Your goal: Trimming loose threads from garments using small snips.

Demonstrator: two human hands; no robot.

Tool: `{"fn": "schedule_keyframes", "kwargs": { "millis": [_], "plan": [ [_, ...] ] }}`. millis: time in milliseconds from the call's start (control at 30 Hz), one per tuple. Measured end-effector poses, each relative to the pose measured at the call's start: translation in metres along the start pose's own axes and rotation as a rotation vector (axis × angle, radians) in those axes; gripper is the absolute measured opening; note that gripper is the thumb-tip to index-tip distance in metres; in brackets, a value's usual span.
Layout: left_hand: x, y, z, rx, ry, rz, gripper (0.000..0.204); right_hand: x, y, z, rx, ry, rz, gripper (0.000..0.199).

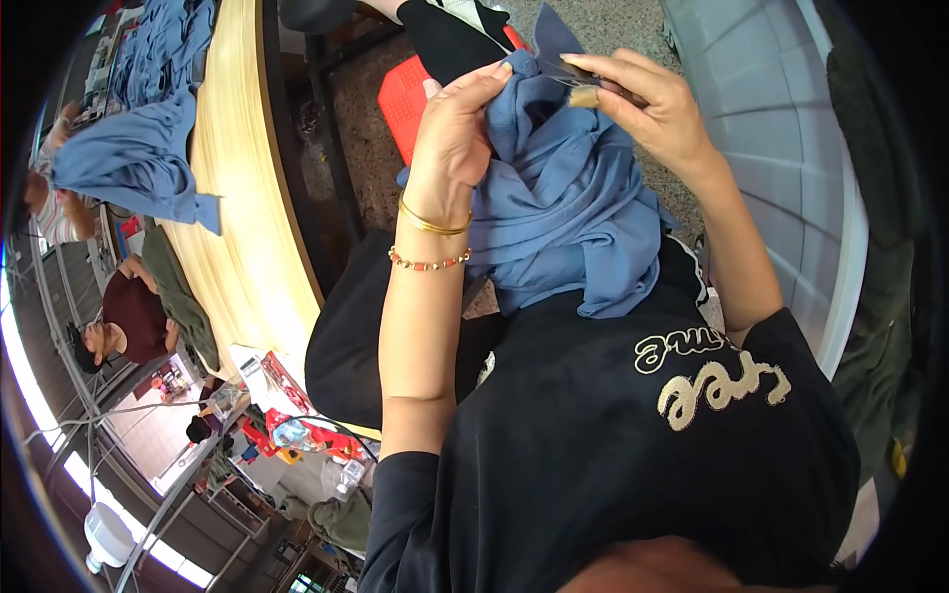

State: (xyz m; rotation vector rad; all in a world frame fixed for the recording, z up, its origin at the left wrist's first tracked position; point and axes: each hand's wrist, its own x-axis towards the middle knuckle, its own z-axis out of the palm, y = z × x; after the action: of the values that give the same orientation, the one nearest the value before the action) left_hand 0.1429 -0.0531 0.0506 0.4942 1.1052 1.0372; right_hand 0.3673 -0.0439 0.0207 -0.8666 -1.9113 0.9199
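Pinching a folded edge of the blue garment (568, 212) between thumb and fingers, the left hand (460, 124) holds it up, palm partly turned toward the camera. Just to its right, the right hand (652, 104) grasps a small metal tool (578, 77) with a tan piece (583, 97) by its lower side; its exact kind is hard to make out. The tool lies close against the raised fabric, and whether it touches the cloth cannot be told. A pointed flap of the garment stands up beyond the fingertips of both hands, while the rest hangs below and between them, bunched over the lap.

Behind the left hand, on its wrist and forearm, sit gold bangles (433, 222) and a beaded bracelet (430, 263). Nearer the body than either hand is a black shirt (613, 435) with cream lettering.

Past the left hand is a red perforated plastic piece (400, 104), low by the floor. Out to the right of the right hand stands a large pale grey tub (766, 128).

Farther left of the left hand runs a wooden table (242, 128) bearing more blue garments (138, 163); beyond it is a co-worker in a dark maroon top (136, 311).
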Motion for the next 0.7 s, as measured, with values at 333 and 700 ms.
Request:
{"fn": "schedule_keyframes", "kwargs": {
  "millis": [333,700],
  "plan": [
    [-0.016,-0.008,-0.001,-0.193,0.035,-0.072,0.017,0.005,0.002,0.019,-0.159,0.056,-0.05,0.039],
    [-0.023,-0.011,0.003,-0.075,0.024,0.0,0.018,0.005,-0.001,0.016,-0.063,0.012,-0.111,0.033]
  ]
}}
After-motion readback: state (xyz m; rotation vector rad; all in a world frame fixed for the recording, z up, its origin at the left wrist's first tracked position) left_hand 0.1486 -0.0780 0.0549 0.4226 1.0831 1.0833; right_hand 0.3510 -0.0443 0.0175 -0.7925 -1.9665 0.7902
